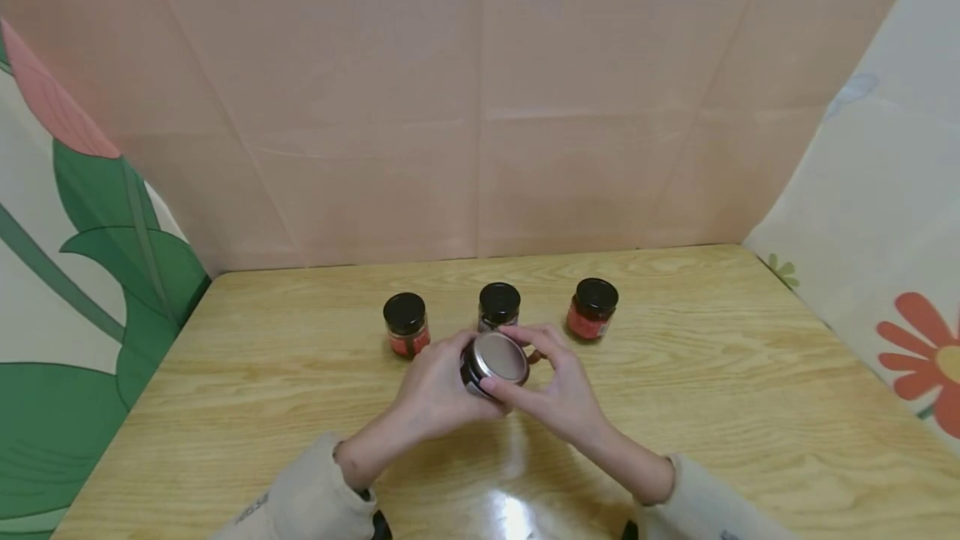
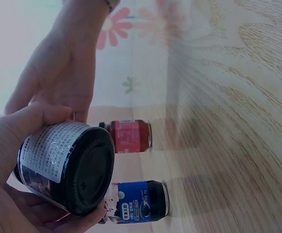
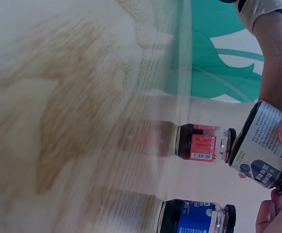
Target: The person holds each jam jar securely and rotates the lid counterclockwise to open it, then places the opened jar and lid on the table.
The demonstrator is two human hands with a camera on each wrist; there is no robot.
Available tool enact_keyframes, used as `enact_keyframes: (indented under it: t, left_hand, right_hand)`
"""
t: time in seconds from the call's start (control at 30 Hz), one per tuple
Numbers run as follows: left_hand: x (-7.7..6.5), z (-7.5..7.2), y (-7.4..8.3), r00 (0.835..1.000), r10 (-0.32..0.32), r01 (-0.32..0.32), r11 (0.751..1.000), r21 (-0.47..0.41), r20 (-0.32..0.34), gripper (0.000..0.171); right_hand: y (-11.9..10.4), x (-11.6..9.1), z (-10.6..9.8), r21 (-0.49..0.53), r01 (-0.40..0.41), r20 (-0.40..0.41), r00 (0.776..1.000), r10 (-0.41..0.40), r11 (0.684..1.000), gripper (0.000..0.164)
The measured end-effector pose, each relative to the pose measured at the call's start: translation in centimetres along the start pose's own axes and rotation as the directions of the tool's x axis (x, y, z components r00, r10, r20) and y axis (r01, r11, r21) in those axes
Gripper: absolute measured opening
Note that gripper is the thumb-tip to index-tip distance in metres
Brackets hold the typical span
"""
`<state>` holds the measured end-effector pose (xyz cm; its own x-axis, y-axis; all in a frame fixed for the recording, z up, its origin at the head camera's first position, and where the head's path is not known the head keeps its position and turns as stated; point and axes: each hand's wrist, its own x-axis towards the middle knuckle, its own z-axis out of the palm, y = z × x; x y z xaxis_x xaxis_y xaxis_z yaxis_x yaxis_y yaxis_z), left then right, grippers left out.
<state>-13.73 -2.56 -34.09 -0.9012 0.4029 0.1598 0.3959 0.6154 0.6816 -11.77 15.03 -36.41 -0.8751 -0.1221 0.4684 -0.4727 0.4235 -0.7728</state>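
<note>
Jar point(image 1: 491, 365), held tilted above worktop point(image 1: 262, 407) between its near edge and three standing jars point(image 1: 499, 302) toward the far edge, left hand point(image 1: 437, 387) wrapped round its body, presumably for steadiness, right hand point(image 1: 557, 387) pinching its lid point(image 1: 502, 357) by the rim, which the tilt likely exposes.

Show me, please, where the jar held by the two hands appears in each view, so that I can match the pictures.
Head: the held jar is just below the picture's centre.
Left wrist: lower left.
Right wrist: at the right edge, near mid-height.
Shared landmark: the middle standing jar; its blue label shows in both wrist views.
</note>
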Motion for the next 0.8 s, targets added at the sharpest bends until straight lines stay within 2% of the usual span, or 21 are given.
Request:
enact_keyframes:
  t: [0.23, 0.43, 0.67, 0.73, 0.8]
  left_hand:
    - [-0.1, 0.1, -0.1, 1.000, 0.028, -0.028, 0.999, -0.040, -0.006, 0.062]
    - [-0.3, 0.3, -0.5, 1.000, 0.025, -0.026, 0.994, -0.109, -0.010, 0.070]
    - [-0.5, 0.5, -0.8, 0.999, 0.016, -0.021, 0.989, -0.145, -0.031, 0.070]
    - [-0.5, 0.5, -0.9, 0.999, 0.020, -0.025, 0.988, -0.149, -0.039, 0.071]
    - [-0.5, 0.4, -1.0, 0.999, 0.018, -0.024, 0.988, -0.152, -0.045, 0.073]
  right_hand:
    - [-0.1, 0.0, -0.5, 0.034, 0.018, 0.023, 1.000, -0.019, 0.999, 0.051]
    - [-0.2, 0.2, -1.0, 0.129, 0.035, 0.008, 0.999, -0.036, 0.991, 0.045]
    - [-0.5, 0.1, -1.5, 0.243, -0.126, 0.057, 0.992, 0.115, 0.962, 0.037]
    - [-0.5, 0.1, -1.6, 0.266, -0.183, 0.071, 0.983, 0.170, 0.946, 0.035]
    - [-0.6, 0.2, -1.6, 0.311, -0.252, 0.081, 0.968, 0.239, 0.916, 0.034]
